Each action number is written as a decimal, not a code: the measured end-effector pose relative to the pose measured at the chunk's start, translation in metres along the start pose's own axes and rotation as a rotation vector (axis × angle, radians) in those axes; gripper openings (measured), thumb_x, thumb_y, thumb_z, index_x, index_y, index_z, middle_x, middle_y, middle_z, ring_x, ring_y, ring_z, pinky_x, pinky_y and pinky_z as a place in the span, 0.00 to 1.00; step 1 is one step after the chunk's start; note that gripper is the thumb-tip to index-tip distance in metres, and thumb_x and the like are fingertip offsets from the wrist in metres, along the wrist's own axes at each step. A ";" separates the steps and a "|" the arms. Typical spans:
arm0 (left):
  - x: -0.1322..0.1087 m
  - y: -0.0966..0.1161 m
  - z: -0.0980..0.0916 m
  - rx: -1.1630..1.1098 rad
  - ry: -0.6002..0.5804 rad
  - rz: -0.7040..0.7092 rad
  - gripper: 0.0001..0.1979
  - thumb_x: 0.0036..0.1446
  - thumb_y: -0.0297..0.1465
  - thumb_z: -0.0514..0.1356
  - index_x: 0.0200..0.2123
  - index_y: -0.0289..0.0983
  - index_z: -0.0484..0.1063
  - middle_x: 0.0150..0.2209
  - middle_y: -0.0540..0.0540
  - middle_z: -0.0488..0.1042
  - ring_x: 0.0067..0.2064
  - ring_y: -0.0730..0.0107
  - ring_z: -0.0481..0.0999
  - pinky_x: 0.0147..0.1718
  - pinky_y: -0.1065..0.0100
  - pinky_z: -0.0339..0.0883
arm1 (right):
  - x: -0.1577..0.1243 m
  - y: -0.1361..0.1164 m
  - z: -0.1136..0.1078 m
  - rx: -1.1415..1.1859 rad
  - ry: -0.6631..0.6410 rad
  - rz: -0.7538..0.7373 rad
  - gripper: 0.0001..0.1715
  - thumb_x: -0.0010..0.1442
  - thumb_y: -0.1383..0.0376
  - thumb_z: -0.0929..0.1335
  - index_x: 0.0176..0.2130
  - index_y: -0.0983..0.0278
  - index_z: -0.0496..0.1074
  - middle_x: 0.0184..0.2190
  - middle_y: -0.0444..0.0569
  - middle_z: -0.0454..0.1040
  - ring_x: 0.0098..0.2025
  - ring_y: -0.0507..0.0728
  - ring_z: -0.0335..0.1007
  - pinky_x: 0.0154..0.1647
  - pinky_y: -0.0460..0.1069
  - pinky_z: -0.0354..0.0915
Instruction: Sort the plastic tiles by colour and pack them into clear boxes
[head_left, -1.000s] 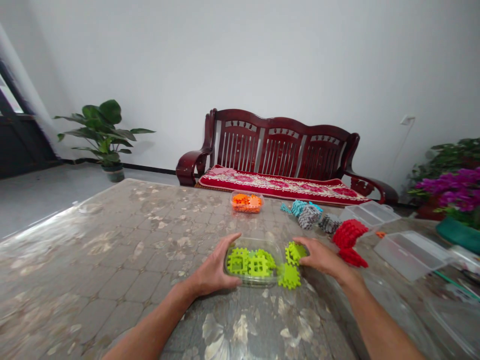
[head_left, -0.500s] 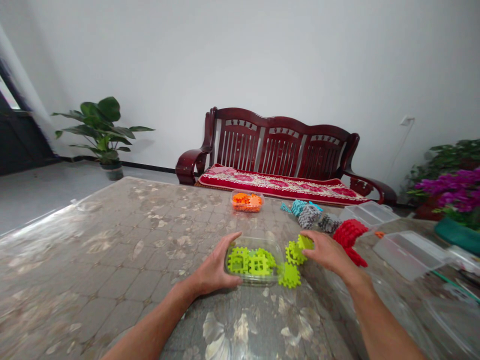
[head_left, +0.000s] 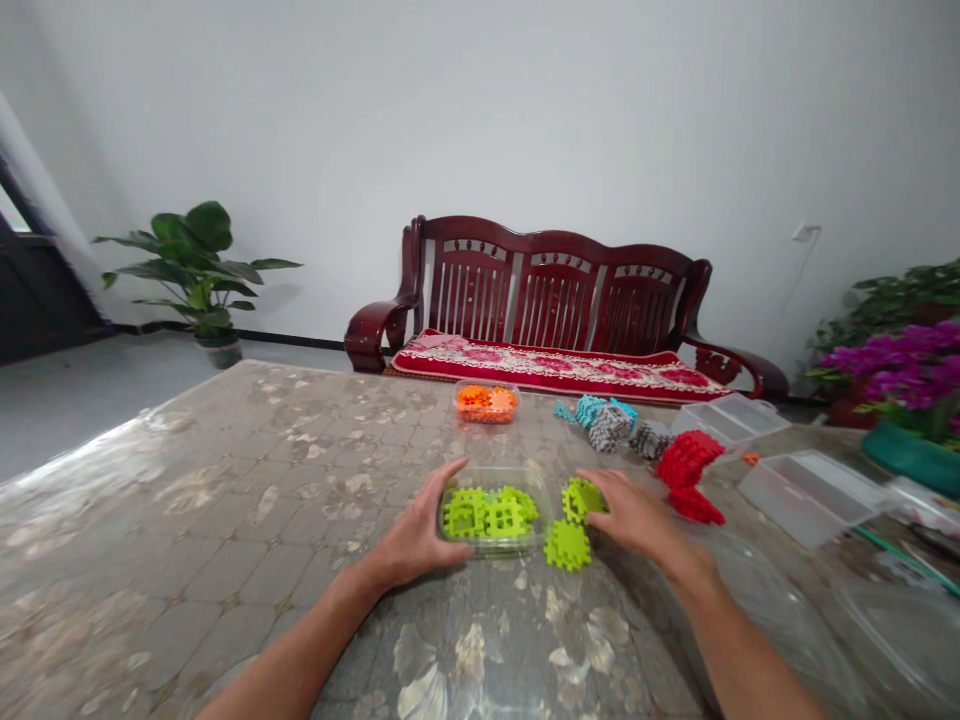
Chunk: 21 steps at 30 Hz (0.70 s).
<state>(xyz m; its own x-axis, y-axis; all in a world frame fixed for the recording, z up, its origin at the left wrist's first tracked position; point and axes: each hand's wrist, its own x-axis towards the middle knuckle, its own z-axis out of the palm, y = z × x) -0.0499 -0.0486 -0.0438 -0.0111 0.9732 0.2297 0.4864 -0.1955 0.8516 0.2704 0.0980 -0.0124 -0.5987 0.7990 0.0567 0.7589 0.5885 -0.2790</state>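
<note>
A clear plastic box (head_left: 495,547) stands on the table in front of me, with several lime-green notched building tiles (head_left: 504,517) inside. My left hand (head_left: 416,530) is wrapped around the box's left end, thumb at the near side and fingers at the far side. Just right of the box, my right hand (head_left: 634,512) has its thumb and fingers closed around lime-green tiles (head_left: 585,498); how many is partly hidden by the fingers. Another lime-green tile (head_left: 568,545) lies flat by the box's near right corner, beside the gripped ones.
Farther back sits a clear box of orange tiles (head_left: 486,402). Blue tiles (head_left: 592,410), grey tiles (head_left: 609,428) and red tiles (head_left: 686,460) lie at right. Open clear containers (head_left: 814,490), lids and a flower pot (head_left: 911,455) fill the right side. A wooden bench (head_left: 559,290) stands beyond.
My right hand has moved slightly left and down, bringing its tile close against the neighbouring one. My left hand stays on the box. The whole view has shifted a little.
</note>
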 end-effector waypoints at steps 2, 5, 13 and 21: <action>0.000 -0.001 0.000 -0.009 -0.005 -0.009 0.52 0.40 0.32 0.69 0.68 0.38 0.50 0.66 0.36 0.58 0.65 0.47 0.61 0.65 0.47 0.53 | 0.000 -0.003 0.003 0.018 -0.006 0.013 0.38 0.49 0.69 0.66 0.61 0.65 0.69 0.59 0.56 0.72 0.60 0.63 0.65 0.64 0.57 0.57; 0.000 -0.003 -0.001 -0.025 -0.008 -0.025 0.53 0.41 0.37 0.70 0.68 0.38 0.49 0.66 0.36 0.58 0.64 0.46 0.62 0.65 0.47 0.53 | -0.006 0.003 -0.001 0.050 -0.002 0.020 0.38 0.47 0.71 0.66 0.59 0.63 0.71 0.57 0.55 0.73 0.58 0.63 0.67 0.61 0.56 0.59; 0.002 -0.010 0.000 -0.065 -0.005 -0.061 0.56 0.42 0.47 0.71 0.69 0.39 0.47 0.62 0.35 0.64 0.62 0.45 0.66 0.63 0.46 0.56 | -0.013 0.018 -0.015 0.223 -0.109 -0.007 0.32 0.49 0.67 0.68 0.55 0.62 0.74 0.53 0.53 0.76 0.54 0.63 0.71 0.58 0.56 0.63; 0.018 0.002 -0.002 -0.016 -0.078 -0.083 0.57 0.42 0.45 0.71 0.69 0.38 0.46 0.62 0.35 0.63 0.62 0.47 0.65 0.62 0.45 0.57 | -0.006 -0.013 0.004 -0.015 -0.095 -0.015 0.39 0.49 0.72 0.67 0.61 0.64 0.69 0.61 0.56 0.69 0.62 0.66 0.63 0.63 0.60 0.57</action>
<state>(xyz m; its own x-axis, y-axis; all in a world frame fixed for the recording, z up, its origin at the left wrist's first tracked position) -0.0508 -0.0315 -0.0367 0.0176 0.9925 0.1211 0.4727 -0.1150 0.8737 0.2631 0.0851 -0.0126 -0.6312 0.7750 -0.0301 0.7527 0.6028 -0.2647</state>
